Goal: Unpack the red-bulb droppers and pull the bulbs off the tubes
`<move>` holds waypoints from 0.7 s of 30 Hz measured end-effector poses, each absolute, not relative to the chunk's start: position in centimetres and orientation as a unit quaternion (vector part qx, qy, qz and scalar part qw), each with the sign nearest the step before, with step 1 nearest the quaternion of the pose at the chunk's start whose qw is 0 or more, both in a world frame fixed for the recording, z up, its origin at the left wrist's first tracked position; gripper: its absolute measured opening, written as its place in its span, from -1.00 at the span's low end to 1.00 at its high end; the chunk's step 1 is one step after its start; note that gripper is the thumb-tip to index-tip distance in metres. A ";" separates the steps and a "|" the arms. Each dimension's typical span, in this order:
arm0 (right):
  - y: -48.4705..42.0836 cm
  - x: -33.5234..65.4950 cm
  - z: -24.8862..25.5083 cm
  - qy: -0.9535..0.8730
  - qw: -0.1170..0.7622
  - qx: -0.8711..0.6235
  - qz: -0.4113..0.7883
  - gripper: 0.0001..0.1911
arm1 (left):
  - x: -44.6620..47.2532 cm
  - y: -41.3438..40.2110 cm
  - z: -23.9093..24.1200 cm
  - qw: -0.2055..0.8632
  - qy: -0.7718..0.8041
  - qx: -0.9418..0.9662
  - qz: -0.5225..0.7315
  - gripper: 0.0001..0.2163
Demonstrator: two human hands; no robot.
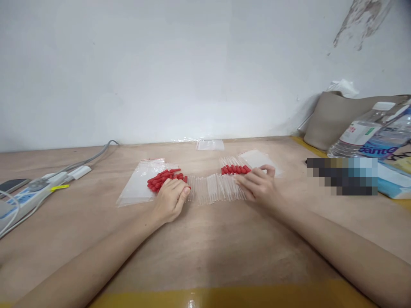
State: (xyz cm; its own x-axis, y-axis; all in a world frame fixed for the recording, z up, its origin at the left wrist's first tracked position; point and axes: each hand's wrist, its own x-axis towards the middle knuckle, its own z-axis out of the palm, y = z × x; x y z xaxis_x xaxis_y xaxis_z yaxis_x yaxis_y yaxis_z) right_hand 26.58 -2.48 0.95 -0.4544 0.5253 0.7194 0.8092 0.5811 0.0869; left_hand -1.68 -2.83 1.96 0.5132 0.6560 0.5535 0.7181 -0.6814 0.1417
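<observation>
My left hand [172, 199] is closed at the right edge of a pile of small red rubber bulbs [157, 182]; a red bulb end shows at its fingertips. Beside it, a row of thin clear tubes [210, 189] lies side by side on the table. My right hand [258, 185] is at the right end of this row, its fingertips pinched on a clear tube, though its grip is partly hidden. Just behind the row lie several clear tubes fitted with red bulbs [236, 169], bulb ends toward me.
Clear plastic bags [135, 186] lie under the bulbs, with more bags [258, 160] behind my right hand and a small bag [210, 145] near the wall. A power strip [35, 188] and phone [14, 185] are left. Bottles [356, 134] and a grey-brown container [324, 122] stand right.
</observation>
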 end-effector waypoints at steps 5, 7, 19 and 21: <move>-2.0 26.5 1.3 -0.750 0.228 -0.570 -0.245 -0.76 | -2.8 -1.2 3.4 -0.021 -0.476 -0.816 -0.328 -0.75; -2.1 26.4 1.1 -0.740 0.168 -0.606 -0.239 -0.79 | -3.3 -0.4 3.8 -0.024 -0.496 -0.802 -0.331 -0.76; -0.7 26.3 0.2 -0.722 0.212 -0.655 0.059 -0.72 | -5.3 3.0 7.0 -0.035 -0.586 -0.767 -0.260 -0.69; -0.5 26.3 0.0 -0.723 0.225 -0.650 0.068 -0.73 | -5.1 3.9 7.2 -0.048 -0.605 -0.757 -0.240 -0.69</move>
